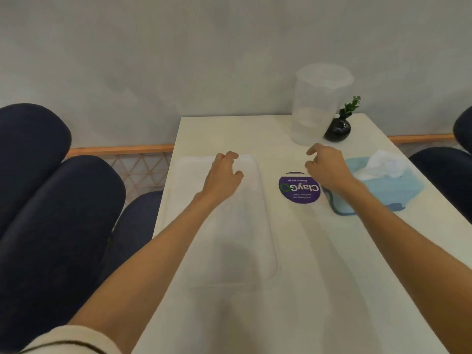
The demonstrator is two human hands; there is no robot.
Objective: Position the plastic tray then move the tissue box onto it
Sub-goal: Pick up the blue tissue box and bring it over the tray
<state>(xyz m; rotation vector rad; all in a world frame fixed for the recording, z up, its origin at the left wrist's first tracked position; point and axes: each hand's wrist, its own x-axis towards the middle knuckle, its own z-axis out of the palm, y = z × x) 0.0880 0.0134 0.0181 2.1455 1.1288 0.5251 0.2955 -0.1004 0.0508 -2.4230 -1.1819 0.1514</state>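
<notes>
A clear, whitish plastic tray [245,251] lies flat on the left half of the white table [319,290]. My left hand [222,175] hovers over the tray's far end, fingers curled and apart, holding nothing. A light blue tissue box [390,192] with a white tissue sticking up sits on the table to the right of the tray, apart from it. My right hand [329,167] hangs just left of the box, fingers spread and empty; my forearm covers the box's near left corner.
A tall translucent plastic container [316,103] stands at the table's far edge, with a small black vase [338,129] holding a green sprig beside it. A round purple sticker [298,189] lies between tray and box. Dark blue padded seats [56,200] flank the table.
</notes>
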